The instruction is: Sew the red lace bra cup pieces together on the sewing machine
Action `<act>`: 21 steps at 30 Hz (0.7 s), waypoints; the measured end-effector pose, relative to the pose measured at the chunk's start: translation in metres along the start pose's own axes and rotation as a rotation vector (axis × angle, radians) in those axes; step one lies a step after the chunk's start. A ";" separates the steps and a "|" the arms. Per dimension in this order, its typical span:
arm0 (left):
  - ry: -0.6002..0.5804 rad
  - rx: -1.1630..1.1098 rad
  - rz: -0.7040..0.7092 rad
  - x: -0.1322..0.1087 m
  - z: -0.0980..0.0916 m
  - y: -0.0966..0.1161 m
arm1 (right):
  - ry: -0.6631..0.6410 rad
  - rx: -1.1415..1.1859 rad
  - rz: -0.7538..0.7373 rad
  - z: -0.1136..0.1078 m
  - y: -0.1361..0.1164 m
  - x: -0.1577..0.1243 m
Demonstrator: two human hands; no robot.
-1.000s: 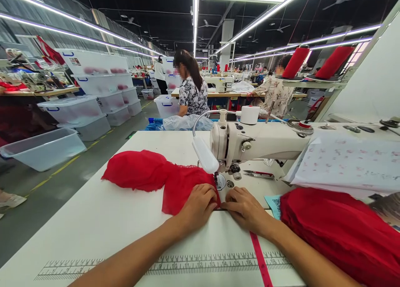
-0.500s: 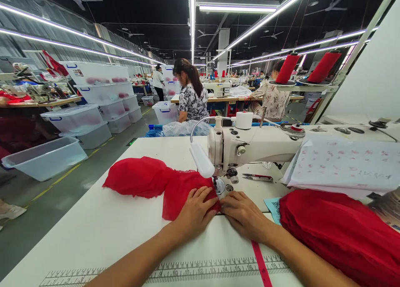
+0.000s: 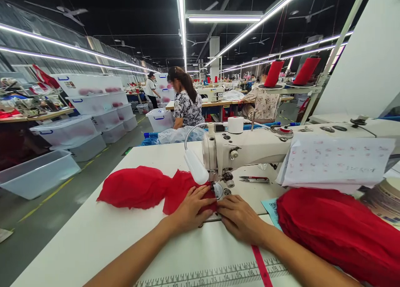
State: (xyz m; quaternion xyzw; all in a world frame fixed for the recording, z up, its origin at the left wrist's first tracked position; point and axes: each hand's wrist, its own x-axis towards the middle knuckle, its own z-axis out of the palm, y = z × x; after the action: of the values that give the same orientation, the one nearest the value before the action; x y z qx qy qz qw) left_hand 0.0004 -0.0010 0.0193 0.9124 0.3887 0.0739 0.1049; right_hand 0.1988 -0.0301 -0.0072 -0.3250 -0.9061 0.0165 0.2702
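Observation:
A red sheer fabric piece (image 3: 181, 191) with a lace-like edge lies on the white table, its right end under the head of a sewing machine (image 3: 225, 149). My left hand (image 3: 195, 205) rests flat on this end, fingers stretched toward the needle area, thumb pointing right. My right hand (image 3: 239, 216) lies just right of the needle, palm down, fingertips at the fabric's right edge. Both sets of fingers look extended; whether the right fingertips pinch any cloth is hidden. The fabric's rounded left part (image 3: 134, 187) spreads loose on the table.
Thread snips (image 3: 254, 179) lie behind my right hand on the machine bed. A pile of red fabric (image 3: 337, 228) sits at right over a blue paper tag (image 3: 271, 210). Printed sheets (image 3: 337, 160) hang against the machine arm. A ruler strip (image 3: 218, 274) marks the table's front.
The view has shifted slightly. The fabric under my left hand has moved a little toward the machine, baring more metal plate in front. Both hands stay beside the needle.

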 end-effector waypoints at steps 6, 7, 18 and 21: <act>0.014 0.024 0.055 -0.001 0.000 -0.004 | 0.014 0.020 0.028 -0.001 -0.005 0.002; 0.023 0.035 0.062 -0.002 0.001 -0.003 | 0.017 0.026 0.035 -0.001 -0.005 0.002; 0.161 0.002 0.224 -0.020 0.003 0.008 | 0.054 0.070 0.119 0.005 0.001 0.001; 0.179 0.009 0.239 -0.017 0.003 0.002 | 0.065 0.048 0.117 0.006 0.003 0.005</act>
State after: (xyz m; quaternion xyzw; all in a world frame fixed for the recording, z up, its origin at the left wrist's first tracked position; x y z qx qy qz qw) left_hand -0.0092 -0.0154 0.0157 0.9424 0.2856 0.1650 0.0562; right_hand 0.1941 -0.0240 -0.0100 -0.3712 -0.8757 0.0434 0.3057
